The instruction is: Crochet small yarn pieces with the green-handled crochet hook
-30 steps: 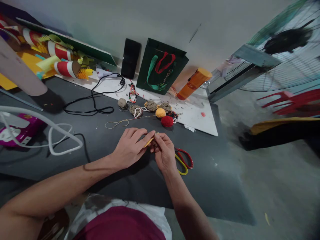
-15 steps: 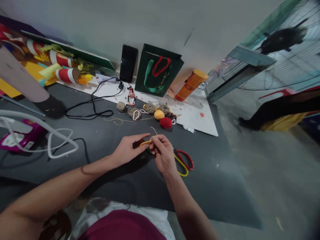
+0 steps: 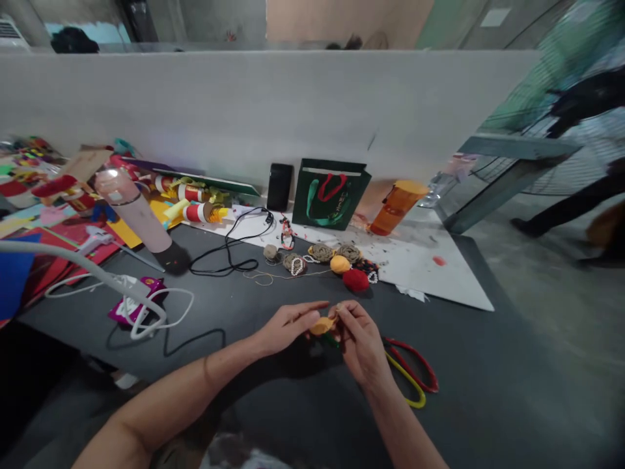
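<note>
My left hand [image 3: 289, 327] pinches a small flat orange-yellow piece [image 3: 322, 326] between thumb and fingers. At its right end, the thumb and fingertips of my right hand [image 3: 359, 335] are pressed together on the same piece. What the piece is made of is too small to tell. Something green [image 3: 332, 340] shows just under it, mostly hidden by my hands. Beside my right wrist, a red loop [image 3: 420, 365] and a yellow loop [image 3: 407, 378] lie on the dark table. Beyond my hands sit a red yarn ball [image 3: 355, 280] and a yellow yarn ball [image 3: 340, 264].
Brown yarn bundles [image 3: 321, 253] and beads lie on a white board [image 3: 439, 273]. Behind stand a phone [image 3: 280, 187], a green gift bag [image 3: 332, 195] and an orange bottle [image 3: 396, 208]. On the left are a pink bottle [image 3: 139, 215], cables and a purple power strip [image 3: 139, 301].
The head view has tilted up and shifted left, so the surroundings appear lower and further right. The orange-yellow piece now shows its flat side; both hands still hold it.
</note>
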The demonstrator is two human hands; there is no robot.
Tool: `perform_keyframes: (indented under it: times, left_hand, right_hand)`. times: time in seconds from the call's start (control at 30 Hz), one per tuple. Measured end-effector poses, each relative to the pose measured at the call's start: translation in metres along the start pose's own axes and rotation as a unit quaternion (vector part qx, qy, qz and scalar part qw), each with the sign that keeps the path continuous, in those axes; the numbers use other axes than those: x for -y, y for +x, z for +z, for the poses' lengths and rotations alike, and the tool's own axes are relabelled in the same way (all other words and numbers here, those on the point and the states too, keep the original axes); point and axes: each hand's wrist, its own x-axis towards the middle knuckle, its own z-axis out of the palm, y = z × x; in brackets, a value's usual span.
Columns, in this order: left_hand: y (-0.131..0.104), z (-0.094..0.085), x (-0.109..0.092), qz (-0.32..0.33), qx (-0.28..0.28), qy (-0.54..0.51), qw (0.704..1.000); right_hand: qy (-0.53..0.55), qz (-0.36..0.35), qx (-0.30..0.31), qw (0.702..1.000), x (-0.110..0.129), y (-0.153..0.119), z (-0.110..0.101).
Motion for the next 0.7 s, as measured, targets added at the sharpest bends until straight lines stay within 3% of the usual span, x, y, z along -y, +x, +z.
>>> perform_keyframes:
  times: [0.1,0.2,0.33,0.5,0.7]
  left_hand:
    - [0.004,0.001,0.001,-0.046,0.006,-0.089,0.995]
    - [0.007,0.001,0.004,-0.068,0.007,-0.099,0.993]
    - [0.010,-0.003,0.002,-0.070,0.017,-0.093,0.993]
    - [0.019,-0.007,-0.015,-0.068,0.049,-0.052,0.995]
    - [0.032,-0.004,-0.023,-0.070,0.025,-0.025,0.997]
  right_hand:
    - [-0.038,-0.014,0.032,0.999,-0.001,-0.001,0.001]
    - [-0.063,-0.029,0.041,0.997,-0.003,0.000,0.002]
    - [-0.059,-0.038,0.043,0.997,-0.004,0.002,0.000]
    - [-0.044,-0.042,0.046,0.997,0.004,0.006,-0.001]
    - [-0.106,-0.083,0.060,0.989,0.023,0.017,0.007]
